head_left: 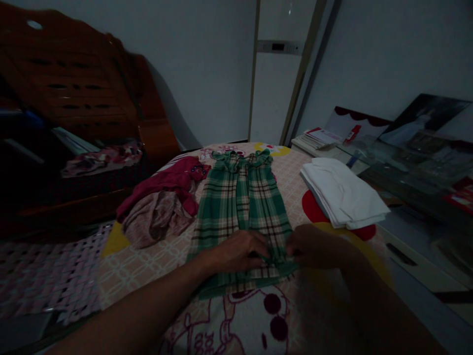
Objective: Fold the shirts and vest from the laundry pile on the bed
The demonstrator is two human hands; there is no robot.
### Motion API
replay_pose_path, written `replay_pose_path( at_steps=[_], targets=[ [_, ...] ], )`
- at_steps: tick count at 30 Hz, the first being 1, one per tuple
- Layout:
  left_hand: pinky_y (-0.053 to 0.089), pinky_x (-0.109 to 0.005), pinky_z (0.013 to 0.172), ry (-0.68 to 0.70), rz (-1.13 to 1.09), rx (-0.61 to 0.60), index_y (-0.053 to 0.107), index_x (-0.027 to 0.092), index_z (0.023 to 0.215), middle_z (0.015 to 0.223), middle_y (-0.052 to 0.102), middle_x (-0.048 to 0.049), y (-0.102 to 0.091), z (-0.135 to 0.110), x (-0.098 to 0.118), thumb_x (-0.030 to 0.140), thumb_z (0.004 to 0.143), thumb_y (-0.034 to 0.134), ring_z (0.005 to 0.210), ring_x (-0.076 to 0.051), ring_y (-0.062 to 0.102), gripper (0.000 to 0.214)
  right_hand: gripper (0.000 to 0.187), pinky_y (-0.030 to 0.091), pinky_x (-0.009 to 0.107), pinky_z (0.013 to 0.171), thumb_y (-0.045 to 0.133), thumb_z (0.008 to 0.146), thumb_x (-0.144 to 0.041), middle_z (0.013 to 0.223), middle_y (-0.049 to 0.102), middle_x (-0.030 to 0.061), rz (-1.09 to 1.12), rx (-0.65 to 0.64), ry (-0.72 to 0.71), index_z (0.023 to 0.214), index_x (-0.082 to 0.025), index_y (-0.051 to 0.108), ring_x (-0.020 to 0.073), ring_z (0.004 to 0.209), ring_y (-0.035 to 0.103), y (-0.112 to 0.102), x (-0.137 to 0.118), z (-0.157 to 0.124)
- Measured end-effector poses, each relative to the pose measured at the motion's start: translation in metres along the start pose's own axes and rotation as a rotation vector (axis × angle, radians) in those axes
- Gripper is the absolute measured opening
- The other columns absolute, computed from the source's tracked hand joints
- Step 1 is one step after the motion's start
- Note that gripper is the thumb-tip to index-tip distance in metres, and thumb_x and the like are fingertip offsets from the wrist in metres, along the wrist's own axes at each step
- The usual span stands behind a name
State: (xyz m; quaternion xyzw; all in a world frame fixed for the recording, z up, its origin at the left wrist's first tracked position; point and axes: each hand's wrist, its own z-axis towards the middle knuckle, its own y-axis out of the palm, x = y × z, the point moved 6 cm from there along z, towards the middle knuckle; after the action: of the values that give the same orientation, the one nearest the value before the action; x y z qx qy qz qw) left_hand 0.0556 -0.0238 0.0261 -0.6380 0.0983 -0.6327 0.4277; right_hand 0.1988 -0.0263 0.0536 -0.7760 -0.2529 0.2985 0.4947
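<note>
A green plaid dress point(221, 212) with a ruffled collar lies spread out, its collar at the far side and its hem toward me. My left hand point(240, 251) rests over the lower middle of it, fingers closed on the cloth. To the right, my right hand point(314, 246) has its fingers pinched on the right edge near the hem; that hand is somewhat blurred. Between the two hands the fabric is bunched up. Under the dress is a round table with a patterned cloth point(148, 276) showing cartoon figures.
Crumpled crimson clothing point(166, 185) and a pinkish garment point(157, 217) lie on the left of the table. A folded white stack point(343, 190) sits on the right. A wooden chair point(81, 88) stands behind left, and a glass-topped cabinet point(414, 167) borders the right.
</note>
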Motion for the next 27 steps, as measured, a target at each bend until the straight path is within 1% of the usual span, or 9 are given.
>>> replay_pose_path(
  at_steps=[3, 6, 10, 13, 16, 18, 20, 24, 27],
  targets=[
    [0.045, -0.026, 0.076, 0.054, 0.013, 0.002, 0.074, 0.021, 0.098, 0.091, 0.068, -0.0058, 0.003, 0.0, 0.004, 0.022, 0.087, 0.064, 0.089, -0.017, 0.062, 0.015, 0.014, 0.033, 0.027, 0.057, 0.059, 0.069, -0.01, 0.062, 0.065, 0.0041, -0.014, -0.057, -0.008, 0.063, -0.017, 0.069, 0.0164, 0.061, 0.059, 0.004, -0.004, 0.003],
    [0.046, -0.027, 0.081, 0.078, -0.02, 0.014, 0.074, 0.022, 0.104, 0.099, 0.069, -0.007, 0.001, -0.001, 0.004, 0.025, 0.089, 0.063, 0.094, -0.018, 0.062, 0.02, 0.016, 0.033, 0.026, 0.056, 0.058, 0.067, -0.008, 0.062, 0.066, 0.0042, 0.007, -0.054, 0.049, 0.063, -0.017, 0.07, 0.015, 0.058, 0.058, 0.004, 0.001, 0.001],
    [0.046, -0.029, 0.083, 0.09, -0.054, -0.111, 0.077, 0.025, 0.101, 0.09, 0.07, -0.0064, 0.006, -0.003, 0.005, 0.034, 0.086, 0.068, 0.09, -0.019, 0.062, 0.019, 0.009, 0.029, 0.025, 0.05, 0.066, 0.068, -0.015, 0.056, 0.062, 0.003, 0.038, -0.083, 0.069, 0.061, -0.016, 0.07, 0.0121, 0.051, 0.051, 0.011, 0.003, -0.002],
    [0.046, -0.03, 0.082, 0.085, -0.145, -0.156, 0.078, 0.026, 0.099, 0.086, 0.071, -0.0064, 0.007, -0.004, 0.005, 0.041, 0.083, 0.07, 0.083, -0.019, 0.063, 0.023, 0.026, 0.024, 0.025, 0.047, 0.075, 0.07, -0.033, 0.048, 0.053, 0.0009, 0.078, -0.092, 0.063, 0.054, -0.015, 0.066, 0.01, 0.046, 0.043, 0.015, 0.001, 0.001],
    [0.046, -0.029, 0.078, 0.077, -0.228, -0.183, 0.078, 0.026, 0.099, 0.084, 0.072, -0.0063, 0.007, -0.004, 0.006, 0.041, 0.086, 0.066, 0.078, -0.017, 0.063, 0.023, 0.041, 0.024, 0.023, 0.046, 0.068, 0.081, -0.045, 0.047, 0.048, -0.0022, 0.289, -0.026, -0.067, 0.054, -0.014, 0.063, 0.0077, 0.046, 0.04, 0.01, -0.004, 0.007],
    [0.046, -0.028, 0.076, 0.086, -0.244, -0.19, 0.078, 0.026, 0.098, 0.083, 0.072, -0.0061, 0.008, -0.004, 0.007, 0.04, 0.088, 0.065, 0.077, -0.017, 0.063, 0.022, 0.035, 0.027, 0.021, 0.047, 0.063, 0.085, -0.041, 0.053, 0.052, -0.0029, 0.48, 0.054, -0.111, 0.063, -0.014, 0.065, 0.0073, 0.049, 0.043, 0.008, -0.004, 0.014],
    [0.046, -0.028, 0.077, 0.103, -0.227, -0.189, 0.078, 0.026, 0.097, 0.083, 0.072, -0.006, 0.009, -0.003, 0.008, 0.037, 0.088, 0.064, 0.078, -0.017, 0.064, 0.02, 0.021, 0.032, 0.019, 0.05, 0.066, 0.082, -0.033, 0.061, 0.057, -0.0028, 0.618, 0.07, -0.112, 0.073, -0.014, 0.067, 0.0079, 0.054, 0.048, 0.014, -0.001, 0.024],
    [0.047, -0.026, 0.077, 0.089, -0.182, -0.23, 0.077, 0.024, 0.095, 0.087, 0.072, -0.0051, 0.009, -0.003, 0.007, 0.034, 0.087, 0.066, 0.082, -0.017, 0.065, 0.017, 0.012, 0.036, 0.019, 0.049, 0.072, 0.073, -0.023, 0.056, 0.056, -0.0051, 0.751, -0.13, -0.051, 0.076, -0.015, 0.065, 0.0091, 0.05, 0.051, 0.043, 0.0, 0.039],
    [0.046, -0.023, 0.068, -0.005, -0.153, -0.257, 0.075, 0.021, 0.094, 0.085, 0.071, -0.0038, 0.001, -0.008, 0.006, 0.034, 0.087, 0.066, 0.075, -0.015, 0.065, 0.017, 0.011, 0.037, 0.019, 0.051, 0.074, 0.072, -0.022, 0.06, 0.059, -0.0039, 0.67, -0.112, -0.041, 0.076, -0.015, 0.067, 0.0098, 0.053, 0.054, 0.04, -0.003, 0.037]
  ],
)
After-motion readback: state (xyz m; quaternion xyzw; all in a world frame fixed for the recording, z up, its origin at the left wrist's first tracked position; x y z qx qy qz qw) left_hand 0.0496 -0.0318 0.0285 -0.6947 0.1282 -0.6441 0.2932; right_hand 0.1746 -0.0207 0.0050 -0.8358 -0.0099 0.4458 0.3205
